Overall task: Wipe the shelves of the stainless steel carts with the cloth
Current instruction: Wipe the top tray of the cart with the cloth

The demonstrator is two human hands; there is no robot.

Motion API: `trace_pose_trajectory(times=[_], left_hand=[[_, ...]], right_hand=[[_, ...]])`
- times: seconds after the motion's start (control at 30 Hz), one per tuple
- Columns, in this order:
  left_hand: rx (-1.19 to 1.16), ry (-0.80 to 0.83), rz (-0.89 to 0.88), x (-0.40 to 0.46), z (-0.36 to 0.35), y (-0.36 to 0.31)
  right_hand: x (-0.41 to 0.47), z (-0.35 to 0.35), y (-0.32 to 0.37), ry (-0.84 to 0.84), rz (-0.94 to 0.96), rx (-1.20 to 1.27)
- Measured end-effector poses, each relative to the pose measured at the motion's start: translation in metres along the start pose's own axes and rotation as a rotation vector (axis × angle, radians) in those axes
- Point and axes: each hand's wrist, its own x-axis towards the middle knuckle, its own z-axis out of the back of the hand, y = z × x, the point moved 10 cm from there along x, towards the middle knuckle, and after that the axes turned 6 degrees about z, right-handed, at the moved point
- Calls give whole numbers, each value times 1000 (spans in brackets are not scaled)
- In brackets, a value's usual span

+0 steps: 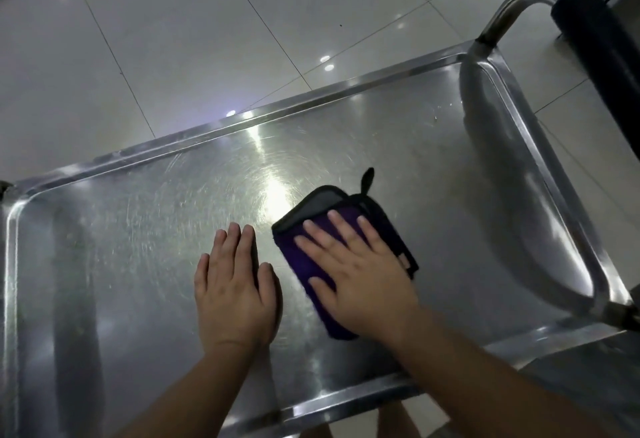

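Fingers point(334, 226) of the right hand point(360, 274) lie straight and slightly spread, pressing flat on the cloth point(304, 264) without curling round it. Beside it, apart from the cloth, the left hand point(235, 285) rests palm down on bare metal, its fingers straight and close together, holding nothing.

Folded into an oblong, the purple cloth with black edging lies near the middle of the shelf point(121, 264), its long axis running from the near edge up and away toward the far rim, tilted slightly left. A small black loop point(367, 179) sticks out at its far end.

Scuffed with circular marks, the steel shelf has a raised rim all round. At the right end rises the tubular cart handle point(512, 14) with a dark grip point(595, 53). Beyond the cart lies a pale, glossy tiled floor point(173, 39) reflecting small lights.
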Motion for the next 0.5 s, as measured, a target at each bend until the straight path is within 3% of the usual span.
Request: trace_pose_trajectory(times=[0.13, 0.27, 0.4, 0.5], left_hand=[[-6, -4, 1, -1, 1, -1], [8, -7, -5, 0, -1, 0], [18, -13, -3, 0, -1, 0], [27, -28, -6, 1, -1, -1]], right_hand=[[-4, 37, -134, -87, -300, -43], [-27, 64, -253, 7, -700, 24], [1, 63, -208, -65, -765, 6], [45, 41, -102, -19, -524, -11]])
